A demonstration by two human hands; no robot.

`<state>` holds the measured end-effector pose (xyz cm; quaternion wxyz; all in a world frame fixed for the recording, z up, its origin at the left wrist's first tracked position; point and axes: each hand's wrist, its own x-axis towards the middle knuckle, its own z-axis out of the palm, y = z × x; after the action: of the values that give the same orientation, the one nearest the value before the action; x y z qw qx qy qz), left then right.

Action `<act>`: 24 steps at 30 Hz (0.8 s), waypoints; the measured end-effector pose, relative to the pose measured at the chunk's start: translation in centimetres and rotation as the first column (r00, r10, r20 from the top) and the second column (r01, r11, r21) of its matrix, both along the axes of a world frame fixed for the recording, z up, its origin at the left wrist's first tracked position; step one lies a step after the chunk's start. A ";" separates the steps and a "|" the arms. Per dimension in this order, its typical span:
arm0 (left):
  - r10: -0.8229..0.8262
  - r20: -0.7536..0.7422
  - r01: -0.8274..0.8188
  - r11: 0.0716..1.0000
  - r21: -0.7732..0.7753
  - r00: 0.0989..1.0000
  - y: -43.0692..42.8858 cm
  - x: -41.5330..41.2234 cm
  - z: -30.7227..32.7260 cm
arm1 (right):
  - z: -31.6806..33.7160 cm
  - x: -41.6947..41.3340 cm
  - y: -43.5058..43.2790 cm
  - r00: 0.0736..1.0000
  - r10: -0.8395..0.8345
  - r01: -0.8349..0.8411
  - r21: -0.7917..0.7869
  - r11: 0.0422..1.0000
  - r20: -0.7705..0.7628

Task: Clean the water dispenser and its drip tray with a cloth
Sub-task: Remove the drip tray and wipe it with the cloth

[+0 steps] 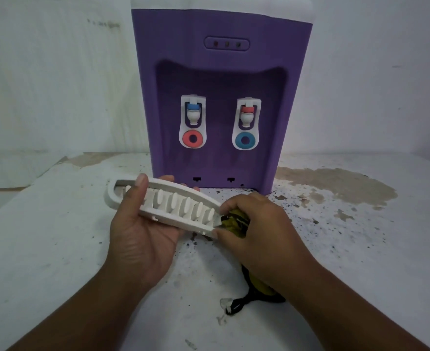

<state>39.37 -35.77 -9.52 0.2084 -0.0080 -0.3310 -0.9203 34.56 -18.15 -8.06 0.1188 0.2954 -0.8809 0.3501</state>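
While aloft, tray [183, 206] against cloth [236, 220]

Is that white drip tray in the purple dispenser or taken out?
Out. The left hand holds the drip tray tilted, in front of the water dispenser, while the right hand presses a cloth to its end.

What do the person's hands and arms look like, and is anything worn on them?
The left hand and the right hand are both bare: no gloves, and no rings on the fingers that show. The left forearm and the right forearm are bare too, with no sleeve, watch or bracelet in view.
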 end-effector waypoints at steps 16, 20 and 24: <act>-0.128 0.052 0.125 0.991 0.053 0.990 0.5 0.0 -0.1 | 0.2 2.9 -2.8 0.916 0.115 -0.124 0.002 0.992 -0.385; -0.110 0.078 0.111 0.994 -0.012 0.991 0.6 0.0 -0.3 | 0.6 3.7 -3.1 0.859 0.097 0.016 0.215 0.976 -0.502; -0.086 0.111 0.097 0.990 -0.100 0.990 0.8 0.0 -0.2 | 0.8 4.1 -3.3 0.884 0.107 0.031 0.286 0.958 -0.456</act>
<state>39.34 -34.98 -9.74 0.1474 0.0151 -0.3888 -0.9093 38.68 -21.47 -7.27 0.2764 0.4024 -0.8614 0.1405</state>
